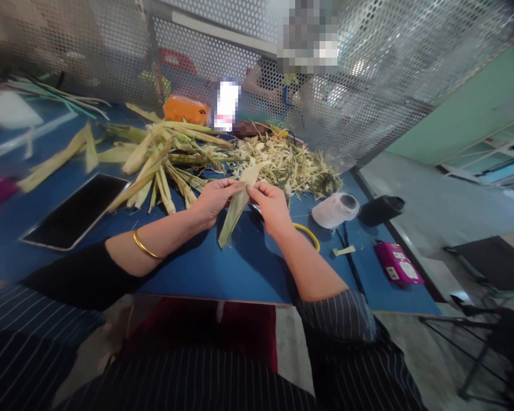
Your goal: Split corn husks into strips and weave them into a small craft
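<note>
Head view, and from where I stand I see both hands meeting over the blue table; the left hand pinches a pale green husk strip between thumb and fingers, and the right hand grips it from the other side; the strip slants between them, its broad lower end hanging toward the table's near edge; a gold bangle circles the left forearm. Beyond the hands lie a pile of long husks and, touching it on the right, a heap of shreds; a dark flat screen lies left of the left hand; right of the right hand sit a white thread spool, a black spool and a purple packet; a curved yellow handle shows partly behind the right wrist.
</note>
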Motion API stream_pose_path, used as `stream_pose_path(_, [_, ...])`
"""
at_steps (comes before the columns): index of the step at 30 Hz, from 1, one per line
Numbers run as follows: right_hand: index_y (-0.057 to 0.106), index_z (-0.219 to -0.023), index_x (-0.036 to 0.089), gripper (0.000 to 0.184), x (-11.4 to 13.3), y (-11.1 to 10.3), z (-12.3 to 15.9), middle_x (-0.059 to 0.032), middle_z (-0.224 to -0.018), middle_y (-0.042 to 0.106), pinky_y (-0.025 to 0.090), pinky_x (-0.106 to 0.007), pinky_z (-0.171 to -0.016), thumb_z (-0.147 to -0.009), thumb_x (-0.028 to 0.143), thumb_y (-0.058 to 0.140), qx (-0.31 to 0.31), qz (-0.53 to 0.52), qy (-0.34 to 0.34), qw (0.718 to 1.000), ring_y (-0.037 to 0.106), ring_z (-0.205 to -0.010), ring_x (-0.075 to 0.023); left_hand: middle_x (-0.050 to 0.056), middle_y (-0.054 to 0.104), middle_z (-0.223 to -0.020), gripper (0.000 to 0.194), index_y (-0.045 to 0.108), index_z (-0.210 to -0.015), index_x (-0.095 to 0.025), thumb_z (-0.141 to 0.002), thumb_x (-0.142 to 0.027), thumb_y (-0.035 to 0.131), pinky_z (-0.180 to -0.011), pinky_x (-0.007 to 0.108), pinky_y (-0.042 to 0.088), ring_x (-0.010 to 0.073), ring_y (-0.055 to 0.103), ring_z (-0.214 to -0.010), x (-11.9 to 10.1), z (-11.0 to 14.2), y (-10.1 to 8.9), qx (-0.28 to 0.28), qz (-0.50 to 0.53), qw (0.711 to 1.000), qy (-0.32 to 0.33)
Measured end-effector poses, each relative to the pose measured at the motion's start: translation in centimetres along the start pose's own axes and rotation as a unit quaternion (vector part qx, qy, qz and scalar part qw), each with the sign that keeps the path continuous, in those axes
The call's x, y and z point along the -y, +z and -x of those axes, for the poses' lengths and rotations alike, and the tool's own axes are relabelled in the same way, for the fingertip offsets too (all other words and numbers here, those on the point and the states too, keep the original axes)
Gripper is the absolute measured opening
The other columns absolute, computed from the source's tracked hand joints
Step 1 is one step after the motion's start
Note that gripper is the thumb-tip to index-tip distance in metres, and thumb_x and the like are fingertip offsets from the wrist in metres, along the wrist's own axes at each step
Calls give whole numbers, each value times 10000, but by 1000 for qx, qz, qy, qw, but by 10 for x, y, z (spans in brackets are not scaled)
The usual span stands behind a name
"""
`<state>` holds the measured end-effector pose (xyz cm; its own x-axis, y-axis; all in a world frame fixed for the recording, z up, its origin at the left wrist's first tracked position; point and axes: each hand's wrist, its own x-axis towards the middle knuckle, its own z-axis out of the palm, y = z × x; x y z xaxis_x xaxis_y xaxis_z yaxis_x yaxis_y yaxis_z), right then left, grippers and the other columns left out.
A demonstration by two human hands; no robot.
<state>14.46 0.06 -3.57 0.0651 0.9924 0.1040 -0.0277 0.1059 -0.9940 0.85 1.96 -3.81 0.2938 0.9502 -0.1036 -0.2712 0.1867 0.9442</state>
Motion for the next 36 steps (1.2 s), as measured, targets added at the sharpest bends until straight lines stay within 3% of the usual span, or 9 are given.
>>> stream_pose_path(7, [552,-648,202,263,0,2,3,42,-637,559,433,-255,-667,-623,398,726,26,-86,54,994,490,-605,-101,-33,546,-545,147,563,-697,-154,-804,-217,640,-443,198,334,62,441,-436,-3,3,4,-52,-20,998,-21])
stream_pose_path(10, [540,-662,211,264,1,0,1,20,-669,580,446,-273,-678,-636,408,713,39,-82,60,994,508,-627,-122,-47,524,-533,163,551,-684,-161,-796,-231,647,-433,197,316,56,412,-426,-3,2,4,-81,-41,996,11])
stream_pose_path(17, [583,-679,201,204,7,0,2,-4,-700,610,473,-291,-701,-703,386,663,67,-79,38,994,546,-666,-136,-29,534,-546,174,600,-646,-155,-784,-260,622,-435,193,292,65,409,-459,4,-4,-4,-56,-162,982,84])
stream_pose_path(21, [513,-639,210,266,23,-1,8,-30,-760,620,499,-321,-744,-731,431,626,56,-70,-21,996,595,-757,-166,-31,513,-513,188,592,-614,-162,-778,-251,610,-426,196,298,70,418,-430,5,-10,-11,-103,-205,967,115])
stream_pose_path(26, [440,-638,225,349,54,-15,19,-19,-766,562,508,-360,-686,-758,508,604,85,-73,-113,987,554,-608,-130,-23,531,-525,158,584,-664,-162,-798,-240,615,-397,218,350,86,483,-371,1,-16,-15,-144,-169,973,61])
stream_pose_path(31, [311,-605,238,484,67,-51,27,51,-624,414,408,-282,-490,-744,615,580,98,-89,-143,981,329,-399,-39,-19,520,-525,156,569,-680,-160,-821,-217,600,-422,223,428,99,548,-407,-2,-18,-17,-159,-141,975,64])
stream_pose_path(34, [347,-613,242,489,65,-61,26,33,-641,445,386,-280,-501,-749,683,509,60,-70,-155,984,367,-433,-55,-11,537,-571,129,573,-710,-160,-828,-204,600,-439,223,457,107,585,-443,-5,-16,-17,-154,-103,982,46])
stream_pose_path(36, [413,-627,235,425,61,-54,23,6,-705,508,394,-283,-528,-765,617,537,34,-42,-134,989,433,-497,-77,2,565,-625,115,579,-727,-156,-826,-205,614,-468,233,490,110,605,-472,-8,-12,-14,-134,-64,989,20])
